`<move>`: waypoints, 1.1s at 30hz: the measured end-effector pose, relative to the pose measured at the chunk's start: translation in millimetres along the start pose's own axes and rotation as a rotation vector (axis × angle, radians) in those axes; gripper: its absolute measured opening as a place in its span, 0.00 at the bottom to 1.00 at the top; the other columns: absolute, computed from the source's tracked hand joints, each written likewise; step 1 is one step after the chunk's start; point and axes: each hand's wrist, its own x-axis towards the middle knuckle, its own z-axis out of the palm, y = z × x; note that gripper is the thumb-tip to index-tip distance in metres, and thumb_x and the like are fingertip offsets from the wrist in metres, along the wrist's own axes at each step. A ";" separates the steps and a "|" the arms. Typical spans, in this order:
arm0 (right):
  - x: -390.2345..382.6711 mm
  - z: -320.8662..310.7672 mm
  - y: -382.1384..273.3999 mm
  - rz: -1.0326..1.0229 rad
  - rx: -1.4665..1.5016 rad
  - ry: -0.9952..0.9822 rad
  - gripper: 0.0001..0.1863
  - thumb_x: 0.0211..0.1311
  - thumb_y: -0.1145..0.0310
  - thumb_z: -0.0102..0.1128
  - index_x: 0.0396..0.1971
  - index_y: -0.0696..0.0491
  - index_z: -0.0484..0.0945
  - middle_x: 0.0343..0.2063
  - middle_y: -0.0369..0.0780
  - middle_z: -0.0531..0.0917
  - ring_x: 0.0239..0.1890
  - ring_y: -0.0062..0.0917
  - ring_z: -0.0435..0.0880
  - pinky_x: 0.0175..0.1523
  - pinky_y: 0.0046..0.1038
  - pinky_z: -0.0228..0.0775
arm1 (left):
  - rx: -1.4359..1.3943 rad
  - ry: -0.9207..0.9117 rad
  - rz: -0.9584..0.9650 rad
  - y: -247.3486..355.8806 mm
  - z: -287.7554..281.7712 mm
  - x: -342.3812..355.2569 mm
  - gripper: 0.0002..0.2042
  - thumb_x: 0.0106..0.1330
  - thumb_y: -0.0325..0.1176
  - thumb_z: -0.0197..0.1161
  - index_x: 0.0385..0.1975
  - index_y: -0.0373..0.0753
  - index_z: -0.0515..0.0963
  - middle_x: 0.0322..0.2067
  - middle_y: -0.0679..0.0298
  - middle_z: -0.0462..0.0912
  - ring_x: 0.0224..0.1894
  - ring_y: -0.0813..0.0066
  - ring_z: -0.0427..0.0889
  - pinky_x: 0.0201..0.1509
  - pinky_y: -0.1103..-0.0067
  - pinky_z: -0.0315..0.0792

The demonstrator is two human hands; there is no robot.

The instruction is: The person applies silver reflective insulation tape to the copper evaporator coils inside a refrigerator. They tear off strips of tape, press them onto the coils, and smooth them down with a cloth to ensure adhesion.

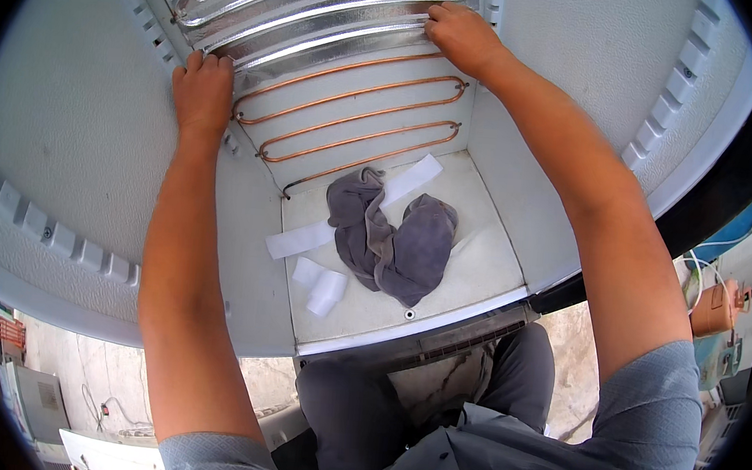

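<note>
Silver foil (321, 36) covers the upper part of the back wall inside a white fridge cabinet, with the tube loops bulging through it. My left hand (202, 93) has its fingers curled on the foil's lower left corner. At the lower right, my right hand (462, 40) closes its fingertips on the foil's edge; the thumbs are partly hidden. Below the foil, bare copper tubing (360, 101) runs back and forth along the wall. A crumpled grey cloth (423, 248) lies on the cabinet floor, over or beside white paper strips (411, 180).
Slotted shelf rails (670, 90) line the side walls. A curled white strip (325, 293) lies near the cloth. My knees are at the cabinet's front edge (413, 326). Outside at the right stands an orange-brown container (713, 310); a cable (104, 408) lies on the floor at the left.
</note>
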 end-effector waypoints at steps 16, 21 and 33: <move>-2.3 -9.3 1.7 0.109 0.034 -0.085 0.09 0.62 0.76 0.62 0.42 0.54 0.84 0.45 0.42 0.85 0.54 0.38 0.83 0.59 0.40 0.79 | -0.629 0.274 0.175 81.3 7.7 42.0 0.05 0.64 0.28 0.66 0.37 0.39 0.80 0.42 0.59 0.82 0.47 0.53 0.81 0.48 0.61 0.78; -13.6 -13.9 14.0 0.029 -0.233 -0.124 0.04 0.59 0.74 0.65 0.32 0.49 0.87 0.38 0.36 0.88 0.51 0.30 0.84 0.55 0.34 0.80 | -0.603 0.265 0.105 76.8 15.3 38.8 0.03 0.64 0.29 0.66 0.34 0.38 0.80 0.41 0.59 0.83 0.47 0.53 0.82 0.48 0.62 0.78; -37.3 -16.6 -37.0 0.451 0.051 -0.180 0.24 0.61 0.77 0.64 0.57 0.68 0.74 0.61 0.54 0.76 0.66 0.45 0.73 0.57 0.36 0.82 | -1.191 0.353 -0.514 164.6 -83.5 -72.4 0.03 0.65 0.26 0.68 0.36 0.35 0.83 0.35 0.59 0.84 0.42 0.58 0.81 0.47 0.67 0.75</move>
